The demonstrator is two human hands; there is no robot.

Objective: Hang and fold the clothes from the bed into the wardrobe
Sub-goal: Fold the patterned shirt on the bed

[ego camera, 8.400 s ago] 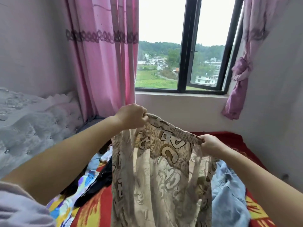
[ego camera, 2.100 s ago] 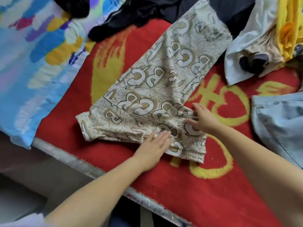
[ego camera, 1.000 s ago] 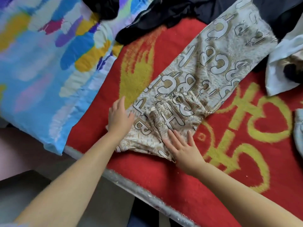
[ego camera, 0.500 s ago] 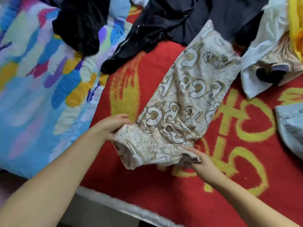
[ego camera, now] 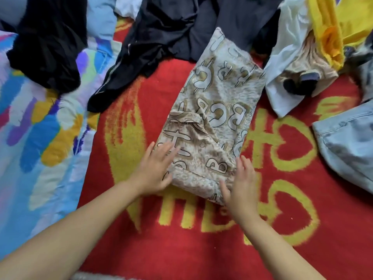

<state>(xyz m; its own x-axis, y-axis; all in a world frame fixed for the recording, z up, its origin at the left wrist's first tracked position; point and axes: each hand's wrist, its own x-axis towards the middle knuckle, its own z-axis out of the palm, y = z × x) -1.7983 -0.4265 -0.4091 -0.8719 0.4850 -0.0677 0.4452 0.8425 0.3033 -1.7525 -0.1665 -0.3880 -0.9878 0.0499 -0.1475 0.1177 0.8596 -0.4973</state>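
1. One beige letter-print garment (ego camera: 218,110) lies on the red blanket (ego camera: 181,249), near the middle of the bed. Its near end is folded over onto itself, so the lower part is doubled.
2. Two bare hands are in view. The left hand (ego camera: 156,171) lies flat with straight, spread fingers on the near-left corner of the folded part.
3. The right hand (ego camera: 241,182) rests with fingers extended against the near-right edge of the fold, its thumb on the cloth. Neither hand clutches anything.
4. Two dark garments lie beyond: one black garment (ego camera: 48,47) heaped on the multicoloured quilt (ego camera: 36,138) at the left, and one dark navy garment (ego camera: 181,31) spread across the top, its edge under the far end of the beige piece.
5. One white garment (ego camera: 286,63) sits just right of the beige piece's far end, with a tan and dark item bunched on it.
6. One yellow garment (ego camera: 333,27) lies at the upper right corner.
7. One pale blue denim piece (ego camera: 347,142) lies at the right edge, well apart from the hands.
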